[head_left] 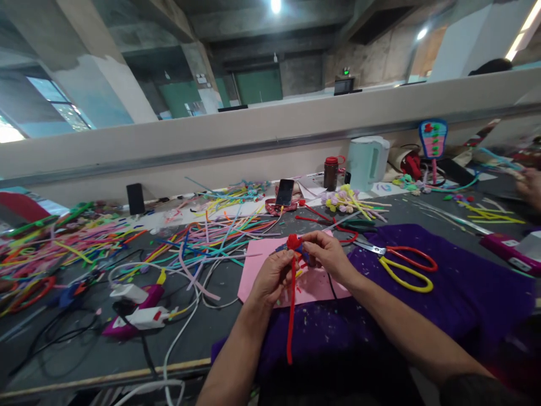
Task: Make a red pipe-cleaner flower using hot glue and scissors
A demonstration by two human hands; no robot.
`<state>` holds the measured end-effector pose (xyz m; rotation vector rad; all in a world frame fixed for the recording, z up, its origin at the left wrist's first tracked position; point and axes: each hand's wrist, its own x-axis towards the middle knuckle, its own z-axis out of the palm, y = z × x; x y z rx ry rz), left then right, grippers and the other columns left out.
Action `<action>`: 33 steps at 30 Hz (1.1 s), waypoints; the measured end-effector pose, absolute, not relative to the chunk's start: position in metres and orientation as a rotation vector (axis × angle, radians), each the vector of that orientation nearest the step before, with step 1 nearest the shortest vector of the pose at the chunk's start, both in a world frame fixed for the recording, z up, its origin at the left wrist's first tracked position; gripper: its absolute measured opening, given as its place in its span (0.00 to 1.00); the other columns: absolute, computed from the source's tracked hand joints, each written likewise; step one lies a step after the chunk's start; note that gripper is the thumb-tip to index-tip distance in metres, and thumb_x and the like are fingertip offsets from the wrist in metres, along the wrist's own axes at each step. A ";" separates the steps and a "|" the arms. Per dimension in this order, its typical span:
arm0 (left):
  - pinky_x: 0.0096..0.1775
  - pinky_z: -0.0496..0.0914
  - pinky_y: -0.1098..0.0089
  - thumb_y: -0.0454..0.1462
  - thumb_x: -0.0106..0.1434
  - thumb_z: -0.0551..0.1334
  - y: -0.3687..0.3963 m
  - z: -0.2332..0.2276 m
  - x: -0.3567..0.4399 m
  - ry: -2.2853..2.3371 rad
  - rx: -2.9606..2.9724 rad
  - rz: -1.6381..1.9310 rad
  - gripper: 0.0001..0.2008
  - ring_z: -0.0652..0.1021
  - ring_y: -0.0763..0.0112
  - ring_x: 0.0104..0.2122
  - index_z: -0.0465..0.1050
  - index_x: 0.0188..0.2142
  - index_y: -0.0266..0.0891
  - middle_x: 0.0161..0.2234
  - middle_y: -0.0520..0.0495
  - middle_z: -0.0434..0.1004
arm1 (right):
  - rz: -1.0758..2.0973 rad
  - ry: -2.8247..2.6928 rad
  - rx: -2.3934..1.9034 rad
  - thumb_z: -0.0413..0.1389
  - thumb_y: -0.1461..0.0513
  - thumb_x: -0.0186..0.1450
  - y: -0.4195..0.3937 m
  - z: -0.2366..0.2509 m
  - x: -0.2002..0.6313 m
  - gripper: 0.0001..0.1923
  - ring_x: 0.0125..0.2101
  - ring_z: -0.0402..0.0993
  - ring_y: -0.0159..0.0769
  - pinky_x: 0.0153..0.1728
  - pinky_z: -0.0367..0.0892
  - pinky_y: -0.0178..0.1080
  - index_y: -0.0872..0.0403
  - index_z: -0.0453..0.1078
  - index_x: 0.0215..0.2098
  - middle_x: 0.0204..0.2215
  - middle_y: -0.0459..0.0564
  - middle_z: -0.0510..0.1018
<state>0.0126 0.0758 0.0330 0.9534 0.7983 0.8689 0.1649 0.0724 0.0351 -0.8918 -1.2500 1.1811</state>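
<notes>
Near the front edge of the worktop [84,355], over a pink sheet [257,265], both hands meet around a red pipe cleaner [291,304]. The left hand [270,276] has its fingers curled narrow and pinches the upper part of the stem, whose long tail hangs straight down toward the person. The right hand [327,254] closes its fingertips on the twisted red knot at the top, where a bit of blue shows. A purple cloth [456,293] lies under the sheet and runs toward the right edge; yellow-handled scissors [401,265] rest on it just right of the right hand. Loose coloured pipe cleaners [203,231] spread across the left half, and a glue gun [135,321] with white cables lies near the front left. A phone [284,192] stands toward the back edge.
</notes>
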 end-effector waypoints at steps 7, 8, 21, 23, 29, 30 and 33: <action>0.14 0.47 0.79 0.44 0.50 0.62 0.074 0.033 0.014 0.819 1.052 0.858 0.14 0.57 0.86 0.10 0.66 0.26 0.34 0.16 0.54 0.66 | 1.184 -1.257 -0.874 0.55 0.56 0.55 0.073 0.036 0.166 0.11 0.14 0.61 0.23 0.13 0.52 0.27 0.56 0.67 0.30 0.18 0.42 0.68; 0.14 0.47 0.79 0.44 0.50 0.62 0.073 0.033 0.014 0.817 1.058 0.860 0.13 0.57 0.86 0.10 0.66 0.26 0.34 0.16 0.54 0.66 | 1.182 -1.254 -0.872 0.55 0.57 0.55 0.073 0.036 0.167 0.10 0.14 0.60 0.23 0.13 0.52 0.27 0.56 0.66 0.29 0.17 0.41 0.68; 0.15 0.49 0.79 0.42 0.50 0.62 0.074 0.031 0.014 0.838 1.091 0.857 0.12 0.59 0.86 0.11 0.67 0.27 0.34 0.15 0.55 0.65 | 1.197 -1.247 -0.892 0.56 0.54 0.53 0.076 0.032 0.167 0.13 0.12 0.59 0.23 0.11 0.51 0.27 0.56 0.63 0.26 0.14 0.40 0.65; 0.15 0.49 0.79 0.42 0.50 0.62 0.073 0.032 0.014 0.832 1.095 0.844 0.12 0.59 0.85 0.11 0.67 0.27 0.34 0.16 0.54 0.67 | 1.202 -1.241 -0.883 0.56 0.54 0.53 0.076 0.031 0.167 0.13 0.12 0.59 0.23 0.11 0.50 0.27 0.56 0.62 0.25 0.14 0.40 0.65; 0.15 0.49 0.80 0.42 0.52 0.61 0.073 0.034 0.013 0.800 1.078 0.824 0.12 0.60 0.86 0.12 0.68 0.29 0.34 0.17 0.54 0.66 | 1.186 -1.161 -0.809 0.52 0.52 0.56 0.075 0.038 0.171 0.14 0.13 0.60 0.23 0.12 0.53 0.28 0.56 0.66 0.26 0.16 0.41 0.66; 0.15 0.50 0.80 0.42 0.53 0.60 0.073 0.034 0.012 0.783 1.061 0.822 0.12 0.60 0.86 0.12 0.68 0.29 0.34 0.17 0.54 0.66 | 1.162 -1.148 -0.821 0.52 0.52 0.57 0.075 0.039 0.173 0.15 0.13 0.60 0.23 0.12 0.54 0.28 0.56 0.67 0.27 0.17 0.42 0.67; 0.15 0.52 0.79 0.42 0.53 0.60 0.074 0.034 0.012 0.740 0.997 0.803 0.12 0.62 0.84 0.12 0.67 0.29 0.34 0.17 0.53 0.67 | 1.123 -1.116 -0.853 0.53 0.53 0.56 0.076 0.042 0.177 0.14 0.14 0.61 0.23 0.12 0.53 0.28 0.56 0.67 0.29 0.19 0.43 0.68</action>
